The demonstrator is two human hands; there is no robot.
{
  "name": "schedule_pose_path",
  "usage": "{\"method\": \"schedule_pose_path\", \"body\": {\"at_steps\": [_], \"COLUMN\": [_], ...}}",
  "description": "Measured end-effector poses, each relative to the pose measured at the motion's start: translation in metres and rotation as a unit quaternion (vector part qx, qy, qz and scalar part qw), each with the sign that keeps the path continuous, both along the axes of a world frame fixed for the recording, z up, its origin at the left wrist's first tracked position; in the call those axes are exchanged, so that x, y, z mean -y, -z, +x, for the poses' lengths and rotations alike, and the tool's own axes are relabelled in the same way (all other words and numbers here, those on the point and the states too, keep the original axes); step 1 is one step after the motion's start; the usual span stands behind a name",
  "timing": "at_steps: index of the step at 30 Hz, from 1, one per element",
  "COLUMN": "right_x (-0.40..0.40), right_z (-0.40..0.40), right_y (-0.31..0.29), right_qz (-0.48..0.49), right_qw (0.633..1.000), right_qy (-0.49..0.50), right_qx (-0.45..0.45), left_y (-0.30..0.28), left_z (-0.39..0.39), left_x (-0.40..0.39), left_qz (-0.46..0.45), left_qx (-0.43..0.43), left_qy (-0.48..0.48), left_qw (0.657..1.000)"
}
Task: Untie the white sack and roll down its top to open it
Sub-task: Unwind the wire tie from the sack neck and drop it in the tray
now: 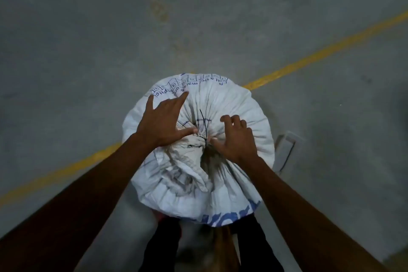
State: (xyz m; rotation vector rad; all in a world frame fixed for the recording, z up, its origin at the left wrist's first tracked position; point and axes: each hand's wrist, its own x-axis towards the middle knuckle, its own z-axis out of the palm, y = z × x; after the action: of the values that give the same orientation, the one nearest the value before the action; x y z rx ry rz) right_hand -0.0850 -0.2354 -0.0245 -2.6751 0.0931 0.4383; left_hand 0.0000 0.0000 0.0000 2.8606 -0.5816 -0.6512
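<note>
white sack (238,104) upright on grey floor (88,51), neck tied with black cord (204,127). left hand (162,121) spread flat, gripping nothing. right hand (237,138) half-curled at knot, grip unclear.

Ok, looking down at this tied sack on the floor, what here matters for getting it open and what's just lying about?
Matters for the job:
white sack, neck bunched shut
thin black tie around the neck
left hand, spread on the sack
right hand, fingers at the knot

Just lying about:
yellow floor line
grey block beside the sack
</note>
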Motion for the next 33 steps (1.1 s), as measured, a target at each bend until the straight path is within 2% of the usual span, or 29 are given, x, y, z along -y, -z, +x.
{"method": "schedule_pose_path", "body": {"at_steps": [2, 5, 9, 13, 18, 23, 30, 33], "right_x": [-0.002, -0.011, -0.020, -0.029, -0.038, -0.041, -0.052, -0.059], "right_z": [-0.005, -0.018, -0.030, -0.044, -0.052, -0.051, -0.052, -0.051], "right_y": [0.010, 0.025, 0.048, 0.069, 0.087, 0.097, 0.112, 0.119], "right_qz": [0.043, 0.071, 0.145, 0.223, 0.296, 0.354, 0.359, 0.369], "right_qw": [0.998, 0.991, 0.973, 0.953, 0.921, 0.899, 0.902, 0.889], "right_qy": [0.042, 0.057, 0.127, 0.188, 0.248, 0.255, 0.240, 0.270], "right_qx": [-0.019, -0.099, -0.129, -0.080, -0.047, -0.022, -0.010, -0.018], "left_y": [0.007, 0.023, 0.041, 0.061, 0.081, 0.093, 0.102, 0.108], "left_z": [0.000, -0.002, -0.002, -0.003, -0.002, 0.007, 0.020, 0.013], "left_x": [0.009, 0.015, 0.022, 0.022, 0.019, 0.017, 0.017, 0.011], "left_qz": [-0.006, -0.028, -0.086, -0.137, -0.159, -0.147, -0.105, -0.126], "left_qx": [-0.026, -0.046, -0.090, -0.180, -0.201, -0.227, -0.266, -0.281], "left_qy": [0.001, 0.004, 0.007, -0.014, -0.017, 0.005, 0.031, 0.010], "left_qw": [1.000, 0.999, 0.992, 0.974, 0.966, 0.963, 0.958, 0.951]}}
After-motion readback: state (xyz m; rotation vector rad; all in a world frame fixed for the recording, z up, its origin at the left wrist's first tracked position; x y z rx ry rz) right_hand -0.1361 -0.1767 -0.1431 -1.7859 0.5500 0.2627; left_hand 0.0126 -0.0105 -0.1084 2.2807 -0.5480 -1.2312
